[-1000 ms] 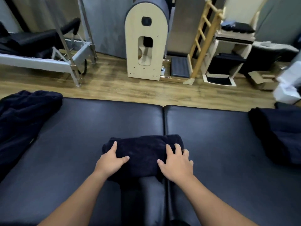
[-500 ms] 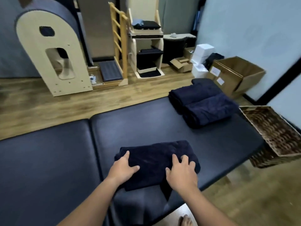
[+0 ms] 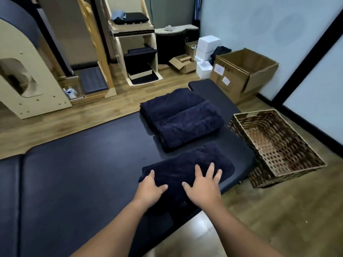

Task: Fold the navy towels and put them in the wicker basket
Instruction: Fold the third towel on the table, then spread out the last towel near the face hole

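Note:
A folded navy towel (image 3: 187, 165) lies near the right end of the black padded table (image 3: 83, 164). My left hand (image 3: 151, 190) rests flat on its left part with the fingers spread. My right hand (image 3: 203, 184) presses flat on its right part, fingers straight. Just beyond it lie two more folded navy towels (image 3: 180, 119), one overlapping the other. The wicker basket (image 3: 274, 147) stands on the floor off the table's right end, and I see nothing inside it.
An open cardboard box (image 3: 243, 71) stands behind the basket by the wall. White boxes (image 3: 207, 47) and small cartons sit farther back. Wooden pilates apparatus (image 3: 24, 71) and a stepped stool (image 3: 137, 52) line the far side of the wooden floor.
The towel under both hands has slid right along the table, close to the two folded towels and the basket. My view has turned right, bringing the whole basket into sight.

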Demonstrator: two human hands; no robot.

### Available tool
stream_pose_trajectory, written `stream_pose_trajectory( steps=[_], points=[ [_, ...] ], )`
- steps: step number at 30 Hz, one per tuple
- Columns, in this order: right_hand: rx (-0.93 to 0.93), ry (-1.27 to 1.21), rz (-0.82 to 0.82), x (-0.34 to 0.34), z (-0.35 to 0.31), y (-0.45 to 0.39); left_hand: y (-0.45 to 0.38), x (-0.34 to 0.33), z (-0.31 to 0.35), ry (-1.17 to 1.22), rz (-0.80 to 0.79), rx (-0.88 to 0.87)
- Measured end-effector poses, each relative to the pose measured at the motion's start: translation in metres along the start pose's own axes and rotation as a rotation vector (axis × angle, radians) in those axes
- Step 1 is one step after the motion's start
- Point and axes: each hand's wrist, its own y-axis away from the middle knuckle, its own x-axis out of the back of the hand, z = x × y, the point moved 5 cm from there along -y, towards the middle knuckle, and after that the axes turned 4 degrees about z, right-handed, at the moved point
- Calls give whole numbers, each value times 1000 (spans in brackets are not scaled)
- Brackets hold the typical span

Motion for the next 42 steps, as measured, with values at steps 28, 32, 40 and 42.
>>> stream_pose_trajectory(
  steps=[28, 32, 40, 42],
  points=[
    [340, 161, -76, 10, 28, -54, 14, -35, 4, 1, 180, 98],
    [576, 182, -59, -14, -3, 12, 85, -16, -59, 73, 252, 188],
    [906, 249, -620, -94, -63, 161, 274, -26, -217, 283, 391, 477],
    [898, 277, -752, -115, -66, 193, 314, -34, -245, 349, 414, 540]
  ],
)
